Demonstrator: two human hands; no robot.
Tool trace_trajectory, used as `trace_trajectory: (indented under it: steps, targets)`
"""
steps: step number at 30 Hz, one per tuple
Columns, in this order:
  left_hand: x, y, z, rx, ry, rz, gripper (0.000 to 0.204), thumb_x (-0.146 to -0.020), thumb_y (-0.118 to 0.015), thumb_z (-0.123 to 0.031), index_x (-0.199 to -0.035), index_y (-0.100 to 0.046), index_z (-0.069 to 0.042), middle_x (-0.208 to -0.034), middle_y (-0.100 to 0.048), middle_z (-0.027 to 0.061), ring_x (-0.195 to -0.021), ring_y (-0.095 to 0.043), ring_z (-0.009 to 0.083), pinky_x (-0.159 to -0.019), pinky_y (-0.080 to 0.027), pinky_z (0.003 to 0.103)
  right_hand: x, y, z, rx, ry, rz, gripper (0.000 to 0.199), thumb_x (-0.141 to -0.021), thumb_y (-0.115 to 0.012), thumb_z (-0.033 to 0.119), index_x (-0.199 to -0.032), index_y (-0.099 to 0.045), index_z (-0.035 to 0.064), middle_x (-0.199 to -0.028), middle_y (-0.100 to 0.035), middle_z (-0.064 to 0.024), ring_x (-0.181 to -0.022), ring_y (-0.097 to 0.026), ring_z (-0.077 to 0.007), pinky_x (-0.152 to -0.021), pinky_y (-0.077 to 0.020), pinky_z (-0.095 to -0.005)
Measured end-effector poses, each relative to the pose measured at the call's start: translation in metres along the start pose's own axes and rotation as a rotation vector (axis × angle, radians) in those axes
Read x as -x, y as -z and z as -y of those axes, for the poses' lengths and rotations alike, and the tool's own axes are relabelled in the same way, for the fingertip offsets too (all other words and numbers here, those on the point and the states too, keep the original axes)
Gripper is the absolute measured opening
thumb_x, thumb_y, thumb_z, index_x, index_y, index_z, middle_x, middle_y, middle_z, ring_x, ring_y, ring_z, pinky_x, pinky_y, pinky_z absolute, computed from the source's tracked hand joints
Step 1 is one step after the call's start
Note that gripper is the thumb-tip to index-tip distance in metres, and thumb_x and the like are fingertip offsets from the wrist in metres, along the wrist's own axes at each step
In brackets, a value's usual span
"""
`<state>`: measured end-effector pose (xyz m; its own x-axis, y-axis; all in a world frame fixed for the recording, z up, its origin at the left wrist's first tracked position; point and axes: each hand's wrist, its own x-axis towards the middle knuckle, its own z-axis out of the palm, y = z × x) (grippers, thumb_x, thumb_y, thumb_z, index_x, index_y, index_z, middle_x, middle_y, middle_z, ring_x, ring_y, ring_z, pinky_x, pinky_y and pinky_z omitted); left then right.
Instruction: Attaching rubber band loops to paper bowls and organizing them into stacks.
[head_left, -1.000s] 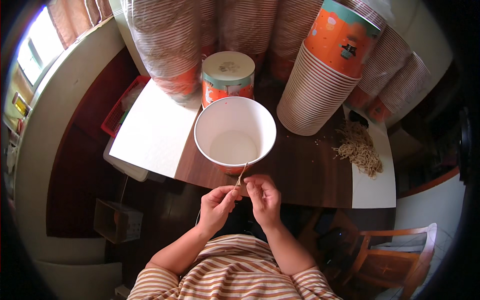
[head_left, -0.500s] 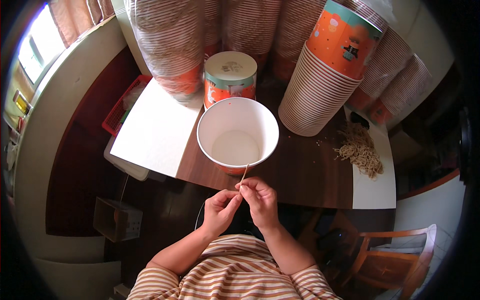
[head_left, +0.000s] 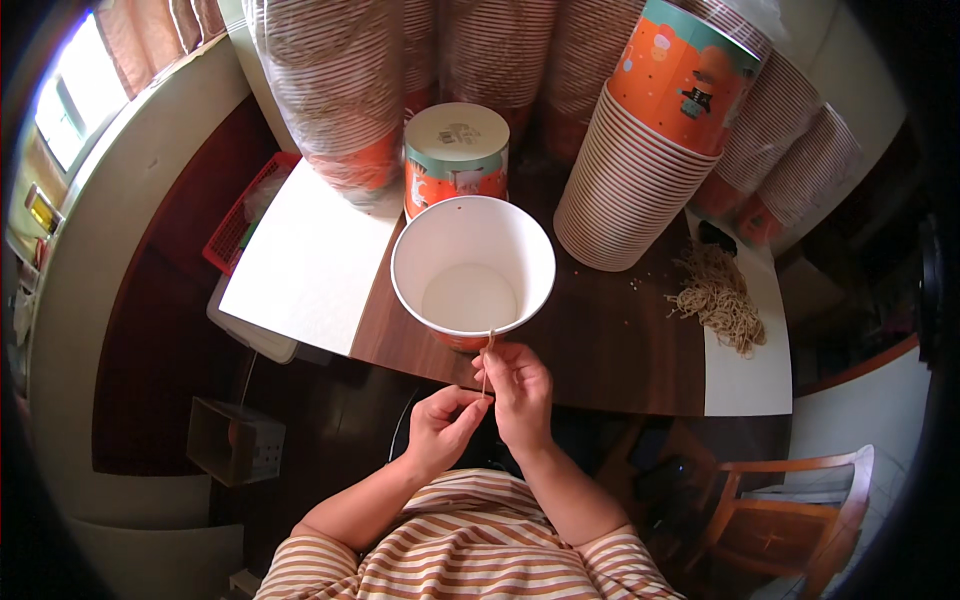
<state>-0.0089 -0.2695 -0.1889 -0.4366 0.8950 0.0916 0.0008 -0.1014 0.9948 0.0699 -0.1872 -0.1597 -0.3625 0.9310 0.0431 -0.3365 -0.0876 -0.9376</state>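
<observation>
A white-lined paper bucket (head_left: 440,240) with an orange outside stands at the table's near edge, its open mouth facing me. A short tan cord (head_left: 486,378) runs down from the near side of its rim toward my fingers. My right hand (head_left: 522,395) pinches the cord just below the rim. Lower down, my left hand (head_left: 437,428) is closed with thumb and forefinger at the cord's lower end. Whether the cord passes through a hole on the near side is hard to see; a small dark hole shows on the far wall.
Behind the bucket an upturned patterned bucket (head_left: 457,150) stands on the dark table (head_left: 610,340). A tall leaning stack of buckets (head_left: 635,185) rises to its right, with plastic-wrapped stacks (head_left: 330,90) behind. A heap of tan cords (head_left: 722,300) lies at right; a wooden chair (head_left: 780,530) stands below.
My right hand has moved slightly up toward the rim, while my left fingertips have dropped a little. The fingertips, close together before, are now farther apart with cord between them.
</observation>
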Motion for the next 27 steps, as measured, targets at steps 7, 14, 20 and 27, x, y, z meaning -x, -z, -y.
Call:
trace_trajectory:
  steps: [7,14,20,27]
  targets:
    - [0.005,0.003,-0.001,-0.150,-0.027,0.018,0.008,-0.084,-0.064,-0.007,-0.084,-0.067,0.000,-0.068,-0.060,0.0072,-0.061,-0.056,0.0118,-0.057,-0.043,0.025,-0.010,-0.008,0.012,-0.008,-0.040,-0.016,0.017,-0.092,-0.058,0.020,-0.089,-0.057,0.0029,-0.064,-0.059,-0.0031,-0.053,-0.052,-0.0067,-0.051,-0.0441,-0.0200]
    - [0.006,0.002,-0.001,-0.157,-0.075,0.038,0.008,-0.084,-0.064,-0.007,-0.084,-0.067,0.001,-0.067,-0.059,0.0074,-0.060,-0.055,0.0126,-0.054,-0.042,0.026,-0.013,-0.013,0.017,0.002,-0.052,-0.039,0.019,-0.091,-0.059,0.021,-0.086,-0.056,0.0030,-0.052,-0.050,-0.0003,-0.042,-0.045,-0.0054,-0.040,-0.0360,-0.0195]
    - [0.008,0.001,0.000,-0.181,-0.084,0.073,0.007,-0.083,-0.064,-0.007,-0.084,-0.067,0.000,-0.067,-0.059,0.0078,-0.060,-0.056,0.0137,-0.055,-0.042,0.026,-0.015,-0.019,0.018,0.042,-0.037,-0.101,0.020,-0.090,-0.061,0.021,-0.083,-0.056,0.0031,-0.052,-0.047,0.0018,-0.041,-0.043,-0.0036,-0.038,-0.0339,-0.0187]
    - [0.007,0.003,-0.002,-0.184,-0.072,0.068,0.007,-0.083,-0.064,-0.006,-0.084,-0.067,0.001,-0.067,-0.060,0.0076,-0.060,-0.055,0.0134,-0.055,-0.042,0.026,-0.017,-0.018,0.012,0.042,-0.015,-0.096,0.020,-0.090,-0.062,0.020,-0.082,-0.057,0.0025,-0.056,-0.049,0.0013,-0.041,-0.042,-0.0030,-0.038,-0.0335,-0.0187]
